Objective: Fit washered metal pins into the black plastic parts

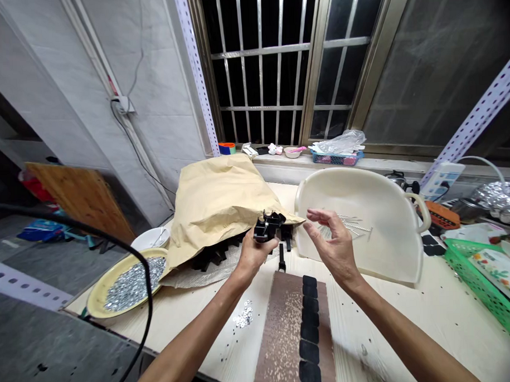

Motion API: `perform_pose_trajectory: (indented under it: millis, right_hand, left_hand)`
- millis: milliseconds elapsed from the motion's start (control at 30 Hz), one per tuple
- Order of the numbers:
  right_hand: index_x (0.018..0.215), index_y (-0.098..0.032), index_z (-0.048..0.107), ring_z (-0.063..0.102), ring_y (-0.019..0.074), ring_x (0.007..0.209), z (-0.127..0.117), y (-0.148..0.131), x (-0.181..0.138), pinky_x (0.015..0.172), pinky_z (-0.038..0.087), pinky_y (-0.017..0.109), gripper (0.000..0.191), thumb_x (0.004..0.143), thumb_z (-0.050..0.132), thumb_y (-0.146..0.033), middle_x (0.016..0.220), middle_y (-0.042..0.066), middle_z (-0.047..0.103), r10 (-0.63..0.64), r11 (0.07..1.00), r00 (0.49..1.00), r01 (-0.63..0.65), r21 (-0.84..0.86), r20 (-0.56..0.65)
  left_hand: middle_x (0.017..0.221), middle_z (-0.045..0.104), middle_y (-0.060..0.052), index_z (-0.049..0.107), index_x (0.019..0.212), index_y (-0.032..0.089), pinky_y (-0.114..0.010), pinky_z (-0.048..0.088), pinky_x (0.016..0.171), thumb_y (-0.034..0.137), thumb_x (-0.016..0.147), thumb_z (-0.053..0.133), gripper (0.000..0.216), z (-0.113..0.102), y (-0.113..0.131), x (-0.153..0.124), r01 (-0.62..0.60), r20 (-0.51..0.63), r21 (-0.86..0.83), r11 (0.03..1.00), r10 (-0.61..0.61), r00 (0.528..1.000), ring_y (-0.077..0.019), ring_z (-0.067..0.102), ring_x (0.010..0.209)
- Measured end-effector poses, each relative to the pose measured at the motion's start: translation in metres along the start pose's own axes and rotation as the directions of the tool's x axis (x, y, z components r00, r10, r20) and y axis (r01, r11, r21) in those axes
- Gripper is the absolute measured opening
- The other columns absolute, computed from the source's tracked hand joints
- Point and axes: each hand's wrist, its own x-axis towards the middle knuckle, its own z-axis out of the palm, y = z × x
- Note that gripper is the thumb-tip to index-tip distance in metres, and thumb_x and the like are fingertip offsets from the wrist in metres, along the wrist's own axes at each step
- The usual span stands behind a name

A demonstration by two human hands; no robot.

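Note:
My left hand (252,254) is closed around a black plastic part (267,226), held up above the table in front of a tan paper sack (216,202). More black parts (215,255) spill from under the sack. My right hand (332,241) hovers just right of the held part, fingers curled and thumb near forefinger, nothing visible in it. Behind it a cream plastic scoop (364,209) holds several long metal nails (353,225). A brown board (285,329) below my hands carries a column of black pieces (310,328).
A yellow plate (95,299) of small silver washers sits at the left, with a white bowl (150,238) behind it. Loose washers (244,315) lie on the table. A green basket (484,289) stands at the right. A black cable (132,273) curves across the left foreground.

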Motion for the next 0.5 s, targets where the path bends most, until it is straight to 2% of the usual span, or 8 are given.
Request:
perform_pose_trajectory:
  millis: [67,133,200,267,367,500]
  right_hand:
    - [0.105,-0.022,0.060,0.059,0.0169,0.092,0.002,0.013,-0.009,0.085,0.046,0.033,0.023,0.086,0.057,-0.034,0.101,0.004,0.063,0.105,0.994,0.994,-0.106,0.017,0.028]
    - [0.106,-0.021,0.061,0.059,0.0182,0.094,0.011,0.026,-0.019,0.085,0.046,0.034,0.027,0.087,0.054,-0.039,0.104,0.005,0.063,0.229,0.969,0.966,-0.238,0.071,0.117]
    - [0.113,-0.021,0.059,0.057,0.0205,0.103,0.024,0.036,-0.027,0.089,0.045,0.036,0.036,0.088,0.050,-0.045,0.112,0.006,0.062,0.330,0.917,0.912,-0.371,0.147,0.242]
    - [0.122,-0.022,0.054,0.052,0.0223,0.113,0.038,0.039,-0.030,0.095,0.042,0.039,0.045,0.089,0.045,-0.051,0.121,0.007,0.058,0.365,0.855,0.859,-0.462,0.235,0.360]
    - [0.129,-0.022,0.049,0.046,0.0225,0.121,0.054,0.033,-0.029,0.103,0.035,0.041,0.054,0.091,0.035,-0.058,0.128,0.005,0.054,0.346,0.781,0.837,-0.507,0.364,0.423]
    - [0.135,-0.022,0.042,0.040,0.0210,0.126,0.060,0.015,-0.027,0.107,0.030,0.039,0.058,0.091,0.030,-0.059,0.132,0.004,0.050,0.338,0.777,0.884,-0.456,0.434,0.324]
  left_hand:
    - [0.068,0.060,0.001,0.062,0.072,0.014,-0.023,0.039,0.059,0.020,0.060,0.069,0.015,-0.006,0.000,0.002,-0.010,-0.058,-0.040,0.999,0.008,0.998,-0.0125,0.052,0.062]
    - [0.070,0.062,0.000,0.063,0.073,0.014,-0.025,0.041,0.062,0.021,0.061,0.070,0.016,-0.005,0.000,0.003,-0.004,-0.082,-0.070,0.998,-0.002,0.997,-0.0133,0.054,0.065]
    - [0.071,0.063,-0.001,0.064,0.073,0.013,-0.025,0.043,0.065,0.021,0.060,0.072,0.017,0.002,-0.001,0.000,0.011,-0.012,-0.099,0.995,-0.013,1.000,-0.0136,0.056,0.066]
    - [0.076,0.066,-0.002,0.066,0.078,0.013,-0.026,0.044,0.069,0.025,0.060,0.074,0.023,0.012,-0.001,-0.004,0.046,0.109,-0.165,0.985,-0.028,0.994,-0.0145,0.057,0.069]
    - [0.082,0.067,-0.005,0.067,0.085,0.012,-0.029,0.046,0.072,0.032,0.059,0.078,0.034,0.021,0.001,-0.013,0.132,0.268,-0.218,0.967,-0.070,0.961,-0.0168,0.059,0.074]
    - [0.091,0.068,-0.007,0.067,0.095,0.013,-0.031,0.046,0.080,0.035,0.065,0.075,0.039,0.015,0.007,-0.019,0.219,0.407,-0.255,0.942,-0.100,0.908,-0.0192,0.060,0.086]
